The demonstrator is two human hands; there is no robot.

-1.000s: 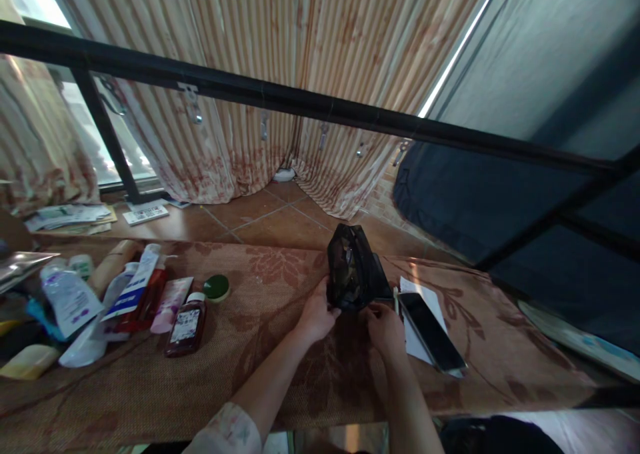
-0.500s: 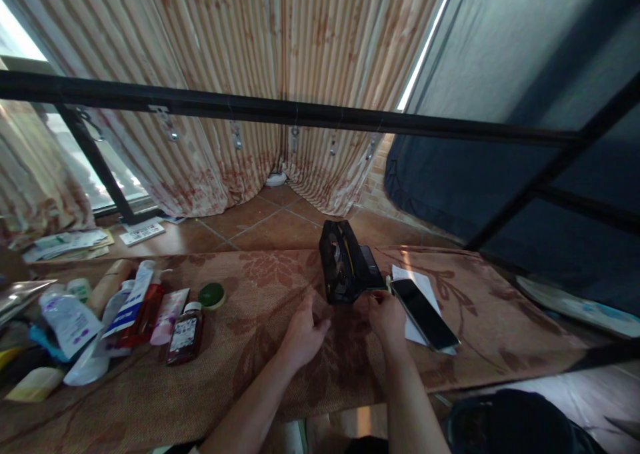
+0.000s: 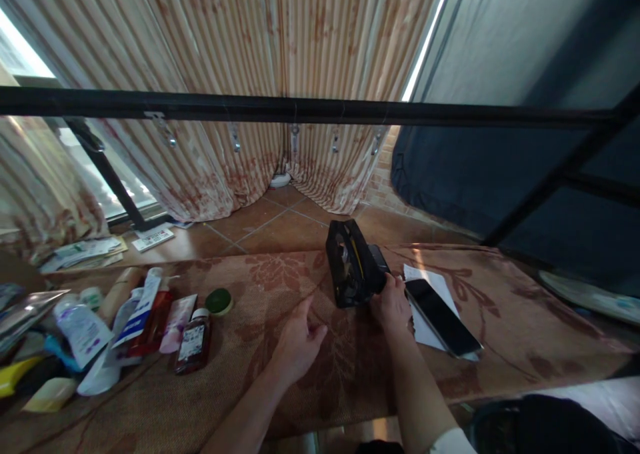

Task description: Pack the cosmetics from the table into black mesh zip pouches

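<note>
A black zip pouch (image 3: 347, 267) with see-through mesh and a yellow zip line stands on the patterned cloth, in front of me. My right hand (image 3: 393, 307) is at its lower right corner, fingers closed on the edge; part of the fingertips is hidden. My left hand (image 3: 299, 344) hovers low over the cloth to the left of the pouch, apart from it, with the index finger stretched forward and nothing held. A dark flat object (image 3: 379, 259) sits against the pouch's right side. Just right of my right hand, a black smartphone (image 3: 443, 317) lies across white paper (image 3: 425, 334).
On the left lie several toiletries: a brown bottle (image 3: 194, 344), a pink tube (image 3: 177, 324), a green-lidded jar (image 3: 219, 301) and a white pouch with purple spots (image 3: 83, 331). A black metal rail (image 3: 300, 109) crosses above the cloth-covered surface (image 3: 250, 374). Papers (image 3: 85, 253) lie beyond.
My right hand has moved up against the pouch's corner and its fingers have closed there. My left index finger is more stretched out. The whole view has shifted slightly.
</note>
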